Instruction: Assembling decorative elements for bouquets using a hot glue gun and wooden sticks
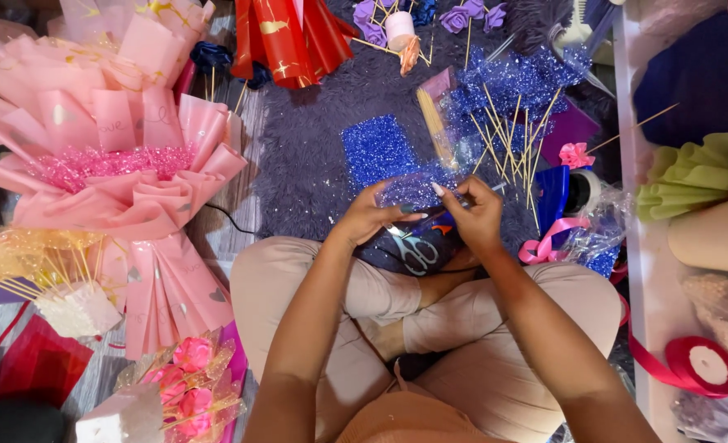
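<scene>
Blue glitter piece: a small square of sparkly blue mesh (409, 190) sits pinched between both hands, just above the lap, at centre frame.
Left hand (370, 215): its grip is clenched on the near-left edge of that glitter square, thumb on top.
Right hand (475, 215): grip closed on the right edge, long pale nails showing, fingers curled over; something thin may be under them, too small to tell.
Scissors: silver-bladed scissors (411, 248) lie on the dark blue cloth (429, 246) in the lap, touching neither hand, at 6 o'clock from the glitter piece.
Uncut stock: a larger flat rectangle of blue glitter sheet (376, 148) rests on the grey shaggy rug (315, 156), at 11 o'clock from the hands.
Finished pieces: a cluster of blue glitter shapes on thin wooden sticks (516, 107) stands at 1 o'clock, a fair number already made, by my reading.
Spare sticks: a clear packet of bare wooden skewers (436, 127) lies between the sheet and the cluster, so more look left to do.
Progress: mid-run, I'd judge; one piece is in hand and stock remains.
Surroundings: a big pink wrapped paper bouquet (118, 164) at 9 o'clock, red ribbon spool (702, 366) at 4 o'clock.
</scene>
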